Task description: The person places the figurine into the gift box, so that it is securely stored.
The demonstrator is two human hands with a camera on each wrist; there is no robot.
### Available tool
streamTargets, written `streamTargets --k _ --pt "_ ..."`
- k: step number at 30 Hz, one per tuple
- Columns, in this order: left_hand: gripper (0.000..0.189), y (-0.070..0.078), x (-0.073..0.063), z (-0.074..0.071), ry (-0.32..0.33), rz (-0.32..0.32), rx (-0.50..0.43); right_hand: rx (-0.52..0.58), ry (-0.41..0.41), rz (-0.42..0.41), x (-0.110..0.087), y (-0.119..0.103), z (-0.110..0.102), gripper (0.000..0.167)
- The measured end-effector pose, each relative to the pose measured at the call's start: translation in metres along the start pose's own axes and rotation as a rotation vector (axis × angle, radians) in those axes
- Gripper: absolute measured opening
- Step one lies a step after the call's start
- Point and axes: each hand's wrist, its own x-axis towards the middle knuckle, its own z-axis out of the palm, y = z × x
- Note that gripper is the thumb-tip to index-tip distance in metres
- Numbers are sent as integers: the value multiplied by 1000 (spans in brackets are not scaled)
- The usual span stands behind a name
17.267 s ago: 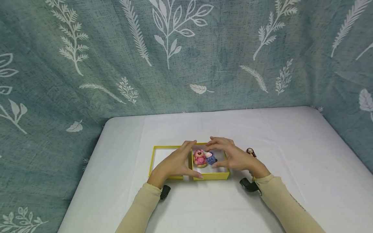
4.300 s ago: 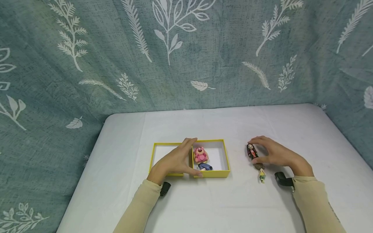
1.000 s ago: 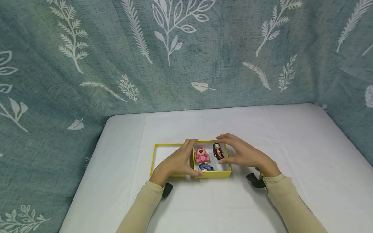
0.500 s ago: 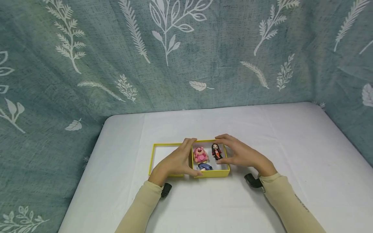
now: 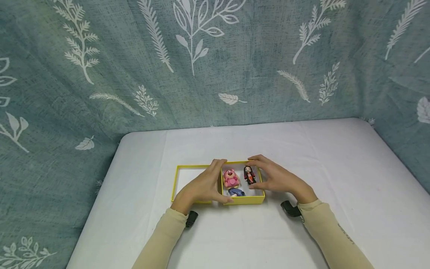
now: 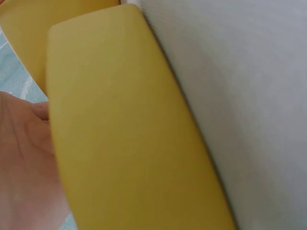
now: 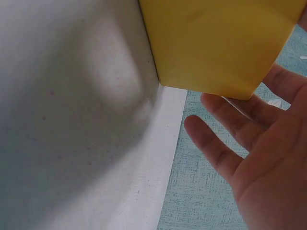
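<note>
A yellow box point(image 5: 246, 200) with a white inside stands open on the table. My left hand point(image 5: 202, 185) grips its left side, fingers at the back corner and thumb at the front edge. Inside, a pink bear figurine point(image 5: 231, 179) sits at the left, with a blue figurine point(image 5: 236, 192) lying in front of it. My right hand point(image 5: 277, 179) reaches over the right wall and pinches a dark-haired doll figurine point(image 5: 249, 175) lengthwise, fingertips by its head, thumb by its feet. In the right wrist view, the other fingers point(image 7: 216, 148) spread outside the yellow wall.
Against the box's left side lies a second yellow-rimmed tray point(image 5: 174, 183), white inside, partly covered by the left hand. A white cloth point(image 5: 235, 239) covers the table. Behind it hangs a green leaf-patterned curtain point(image 5: 215, 93). Black wrist mounts point(image 5: 290, 209) sit under both wrists.
Since 4.3 s ago my right hand has brought the doll figurine from the table on the right into the box. The blue figurine lay farther right 17.3 s ago. Almost nothing moves over the last second.
</note>
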Motion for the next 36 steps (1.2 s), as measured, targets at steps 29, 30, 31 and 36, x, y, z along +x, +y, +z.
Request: streamTargets --k 29,30,31,36 --pt "122 2 0 -2 -4 -4 2 66 -31 73 3 2 3 68" --pt "122 3 0 -2 -4 -4 2 70 -31 75 4 2 3 68" --pt "122 3 0 -2 -3 -4 4 72 -32 74 4 2 4 68" --pt "122 4 -1 -3 -4 -6 3 85 -39 66 5 2 6 68"
